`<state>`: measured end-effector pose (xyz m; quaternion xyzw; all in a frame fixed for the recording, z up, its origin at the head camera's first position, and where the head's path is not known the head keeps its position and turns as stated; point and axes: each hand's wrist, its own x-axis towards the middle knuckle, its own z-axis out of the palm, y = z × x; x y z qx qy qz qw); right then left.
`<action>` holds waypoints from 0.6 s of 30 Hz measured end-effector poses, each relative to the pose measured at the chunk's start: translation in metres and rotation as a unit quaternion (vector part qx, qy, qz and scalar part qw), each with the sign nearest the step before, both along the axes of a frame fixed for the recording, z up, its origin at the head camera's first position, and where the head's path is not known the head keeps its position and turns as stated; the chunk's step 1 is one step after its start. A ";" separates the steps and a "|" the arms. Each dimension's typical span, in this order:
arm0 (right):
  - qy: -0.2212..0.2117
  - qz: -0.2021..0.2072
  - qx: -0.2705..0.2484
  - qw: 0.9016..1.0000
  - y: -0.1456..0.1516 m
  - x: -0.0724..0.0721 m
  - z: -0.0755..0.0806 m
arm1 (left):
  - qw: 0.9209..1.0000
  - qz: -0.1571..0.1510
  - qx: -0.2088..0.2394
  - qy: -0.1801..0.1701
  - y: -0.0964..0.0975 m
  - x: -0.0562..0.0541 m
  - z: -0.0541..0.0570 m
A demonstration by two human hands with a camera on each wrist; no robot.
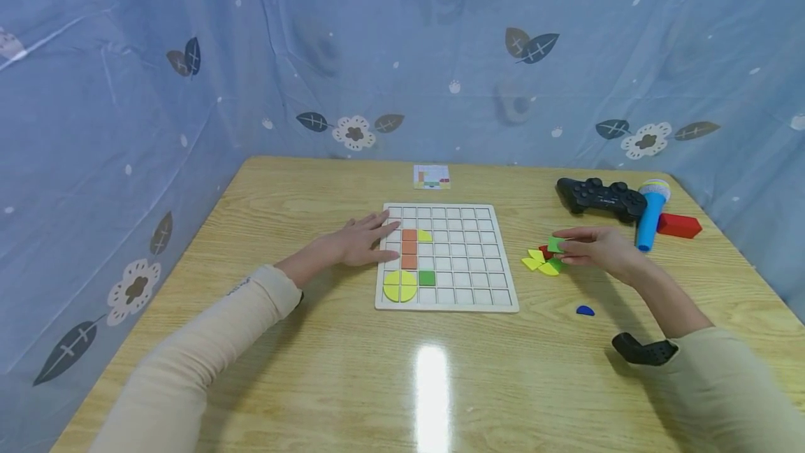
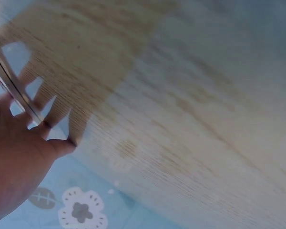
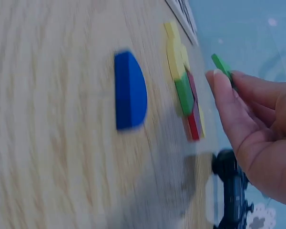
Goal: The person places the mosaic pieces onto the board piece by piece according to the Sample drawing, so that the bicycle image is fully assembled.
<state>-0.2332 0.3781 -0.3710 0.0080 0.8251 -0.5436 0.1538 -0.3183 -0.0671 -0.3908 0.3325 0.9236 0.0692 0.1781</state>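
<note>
Between thumb and fingers, my right hand (image 1: 600,252) pinches a green square tile (image 1: 555,244), held above a small pile of pieces. In that pile lie yellow pieces (image 1: 532,263), green ones and a red one (image 1: 544,252). A blue half-round piece (image 3: 129,90) lies apart, nearer to me. My left hand (image 1: 360,242) rests with spread fingers on the left edge of a white grid board (image 1: 468,250). Set on the board are orange squares (image 1: 409,246), a yellow circle of quarter pieces (image 1: 400,286), a yellow quarter piece (image 1: 424,235) and a green square (image 1: 427,278).
Behind the board lies a small pattern card (image 1: 431,176). At the back right are a black game controller (image 1: 600,198), a blue toy microphone (image 1: 651,219) and a red block (image 1: 679,225). A blue patterned cloth (image 1: 402,54) hangs along the table's back and sides.
</note>
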 end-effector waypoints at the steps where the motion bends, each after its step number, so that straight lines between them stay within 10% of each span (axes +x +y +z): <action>1: -0.001 0.005 -0.003 1.000 -0.004 0.000 0.000 | 1.000 0.000 0.000 0.000 0.000 0.000 0.000; 18: -0.002 0.064 -0.051 0.997 -0.059 0.005 -0.005 | 1.000 -0.005 -0.003 0.002 0.000 -0.001 -0.001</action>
